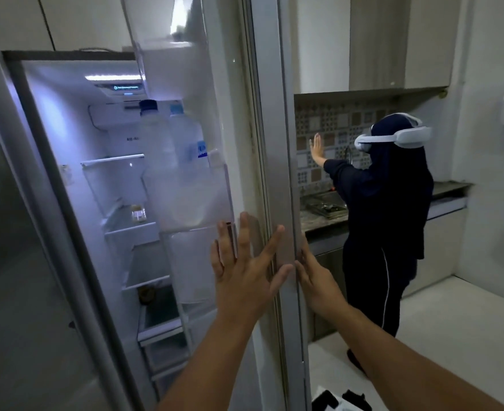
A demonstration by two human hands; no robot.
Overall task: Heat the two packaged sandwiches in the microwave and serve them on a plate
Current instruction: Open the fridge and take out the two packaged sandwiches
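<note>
Brushed, dull-sheened metal fridge door [22,232] at the frame's left; clear glossy plastic door bins [191,200] and bottles [170,134] centre; polished speckled stone counter [319,221] right of centre

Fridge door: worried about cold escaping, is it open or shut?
Open. The fridge door stands swung out, exposing lit shelves; the right hand holds its edge.

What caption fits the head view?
Both hands, left and right, on the open fridge door; lit shelves show no sandwiches.

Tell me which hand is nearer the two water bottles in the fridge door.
Left. The left hand is spread against the door's inner side below the water bottles; the right hand is on the door's outer edge.
</note>
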